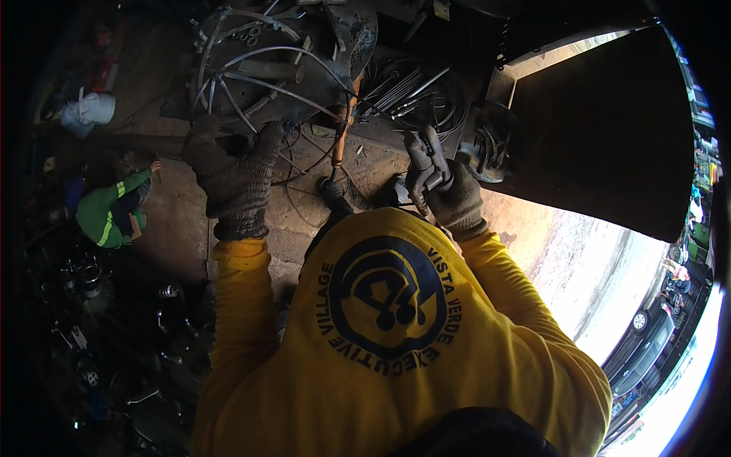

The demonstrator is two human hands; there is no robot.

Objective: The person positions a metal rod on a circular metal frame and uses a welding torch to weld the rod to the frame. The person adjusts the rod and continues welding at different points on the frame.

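My left hand (237,179), in a grey knitted glove, is beside the lower edge of a frame of bent metal rods (304,99). Its thumb and fingers stand apart, with a dark gap between them; rods run close to the fingertips, and contact is hard to judge. My right hand (457,199), gloved too, is closed round a grey metal hand tool (428,164) with a jaw-like upper end. Its exact kind is unclear. Between my hands, an orange-brown handle-like bar (346,129) stands upright against the rods.
Thin straight rods (403,91) and coiled wire lie at the back on a dark work surface with scattered wrenches and rings (255,32). A large dark panel (601,129) rises at right. A person in a green jacket (110,209) is at left, above shadowed metal parts (87,282).
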